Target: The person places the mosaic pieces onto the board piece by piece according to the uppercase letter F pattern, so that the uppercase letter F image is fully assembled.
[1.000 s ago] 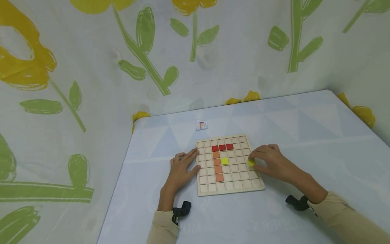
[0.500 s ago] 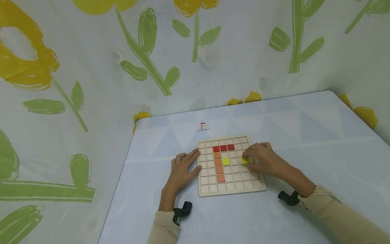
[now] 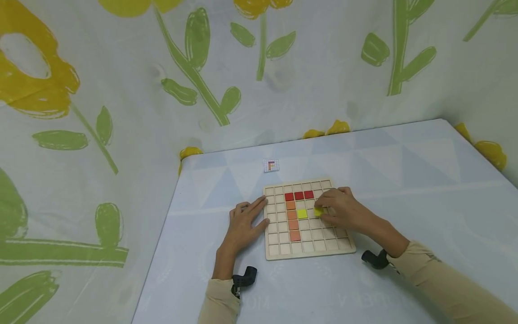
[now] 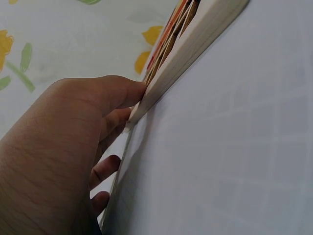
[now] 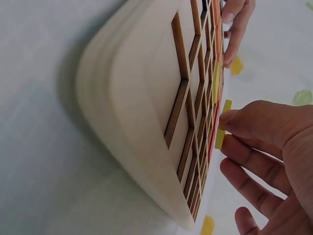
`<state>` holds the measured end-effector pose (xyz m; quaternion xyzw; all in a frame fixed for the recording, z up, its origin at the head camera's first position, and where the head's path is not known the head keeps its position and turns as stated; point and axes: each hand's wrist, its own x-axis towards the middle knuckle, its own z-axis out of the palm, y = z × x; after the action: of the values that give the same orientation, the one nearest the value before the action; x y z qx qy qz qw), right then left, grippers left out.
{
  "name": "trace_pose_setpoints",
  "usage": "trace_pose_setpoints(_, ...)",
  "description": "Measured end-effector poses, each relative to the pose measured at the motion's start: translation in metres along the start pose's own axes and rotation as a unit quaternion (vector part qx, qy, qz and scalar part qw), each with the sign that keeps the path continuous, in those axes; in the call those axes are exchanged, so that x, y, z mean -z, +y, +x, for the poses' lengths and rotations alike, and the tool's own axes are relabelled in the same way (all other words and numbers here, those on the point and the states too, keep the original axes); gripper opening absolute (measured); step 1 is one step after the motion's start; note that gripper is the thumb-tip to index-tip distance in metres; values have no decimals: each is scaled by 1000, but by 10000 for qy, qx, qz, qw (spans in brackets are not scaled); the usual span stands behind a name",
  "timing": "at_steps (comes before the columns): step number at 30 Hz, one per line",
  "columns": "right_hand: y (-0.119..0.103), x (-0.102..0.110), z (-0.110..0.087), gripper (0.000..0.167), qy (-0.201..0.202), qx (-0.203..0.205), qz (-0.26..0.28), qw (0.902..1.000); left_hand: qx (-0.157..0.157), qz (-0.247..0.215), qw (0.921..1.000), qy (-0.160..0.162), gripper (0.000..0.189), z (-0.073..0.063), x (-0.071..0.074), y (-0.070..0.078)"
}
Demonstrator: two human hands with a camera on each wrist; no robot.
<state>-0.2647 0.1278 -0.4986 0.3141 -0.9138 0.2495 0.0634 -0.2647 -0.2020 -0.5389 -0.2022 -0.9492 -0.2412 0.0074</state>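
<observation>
A square wooden grid board (image 3: pixel 279 251) lies on the table. In its cells are a row of red tiles (image 3: pixel 298 195), a column of orange tiles (image 3: pixel 292 214) and one yellow tile (image 3: pixel 302 213). Thumb and forefinger of my right hand (image 3: pixel 344 209) pinch a second yellow tile (image 5: pixel 223 125) just above the cells, right of the placed yellow one. In the right wrist view the other fingers spread loosely. My left hand (image 3: pixel 243 227) rests at the board's left edge, its fingers extended, with the thumb (image 4: pixel 124 92) touching the rim in the left wrist view.
A small card (image 3: pixel 271 165) printed with a coloured grid pattern lies behind the board. The pale blue patterned table (image 3: pixel 226 180) meets a flower-printed wall covering (image 3: pixel 323 81) at the back. Dark wrist-worn devices (image 3: pixel 245 276) sit at both cuffs.
My right hand has carried the yellow tile leftward from the board's right edge, in over the cells near the placed yellow tile. The left hand stays at the left edge.
</observation>
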Motion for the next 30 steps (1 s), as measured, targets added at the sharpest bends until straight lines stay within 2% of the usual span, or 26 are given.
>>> trace_pose_setpoints(8,-5,-9,11,20,-212,-143,-196,9995,-21,-7,10000,68,61,0,0,0)
trace_pose_setpoints(16,-5,-13,17,17,-440,-171,-512,9976,39,84,10000,-20,61,1,2,2)
trace_pose_setpoints(23,-4,-11,14,17,-364,40,-653,9972,104,101,9999,-67,61,3,4,3)
trace_pose_setpoints(27,-4,-11,12,16,-205,195,-483,9984,106,80,9999,-94,61,3,3,3)
trace_pose_setpoints(30,-2,-10,12,14,-108,127,-299,9994,106,109,9998,-118,61,3,2,2)
